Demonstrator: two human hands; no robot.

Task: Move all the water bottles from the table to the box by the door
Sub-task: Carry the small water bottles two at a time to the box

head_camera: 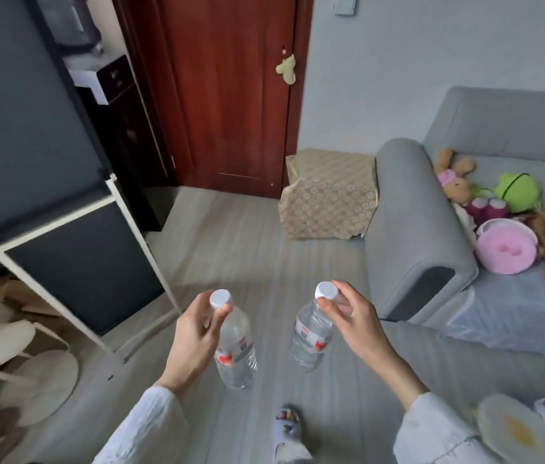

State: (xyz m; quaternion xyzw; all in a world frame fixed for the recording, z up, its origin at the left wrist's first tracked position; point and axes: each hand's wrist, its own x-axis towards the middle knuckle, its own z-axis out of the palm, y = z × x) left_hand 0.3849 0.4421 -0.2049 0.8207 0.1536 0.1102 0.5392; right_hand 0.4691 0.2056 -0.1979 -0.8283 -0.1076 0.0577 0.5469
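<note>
We are holding two clear plastic water bottles with white caps and red-and-white labels, one in each hand, above the grey striped floor (247,249). Our left hand (194,333) is making its grip at the neck of the left bottle (236,349): the thumb and the fingers are pinching just under the white cap, and the bottle is hanging down, a little tilted. Our right hand (351,316) is doing the same with the right bottle (311,333), the fingertips are closing around its cap and neck, and its body is leaning towards the left. The two bottles are apart and are not touching each other. Both our arms are wearing white sleeves (150,426).

Ahead of us, a box covered with beige patterned paper (328,195) is standing on the floor, just beside the dark red wooden door (227,95) and touching the armrest of the grey fabric sofa (421,229). We cannot tell what is inside it. On the sofa seat several plush toys are lying, among them a round pink cushion (505,247) and a green plush frog (518,192). At the left side a black cabinet with a white frame (86,262) is standing. Near the bottom edge of the view our foot in a patterned slipper (287,430) is showing on the floor.
</note>
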